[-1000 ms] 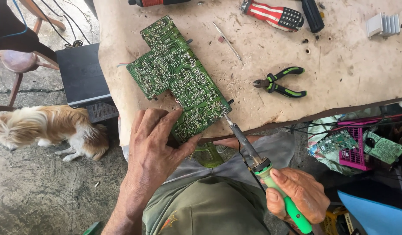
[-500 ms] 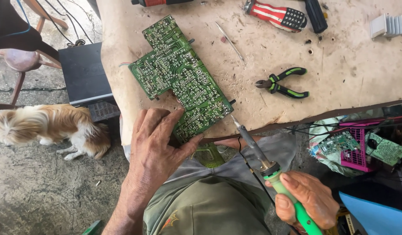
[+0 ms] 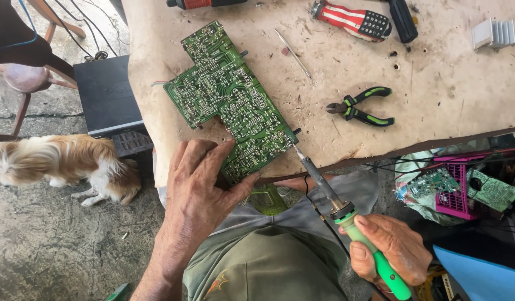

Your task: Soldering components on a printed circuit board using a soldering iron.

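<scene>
From the head camera, a green circuit board (image 3: 229,106) lies flat at the near left edge of the counter (image 3: 436,83). The left hand (image 3: 199,189) presses its near corner, fingers spread. The right hand (image 3: 388,251) wraps shut around a soldering iron (image 3: 346,214), tip at the board's edge. The board looks thin, stiff, light and fragile; edges seem the safest hold.

Circuit board (image 3: 229,100) lies on the table (image 3: 447,106), pliers (image 3: 360,106) to its right.
</scene>
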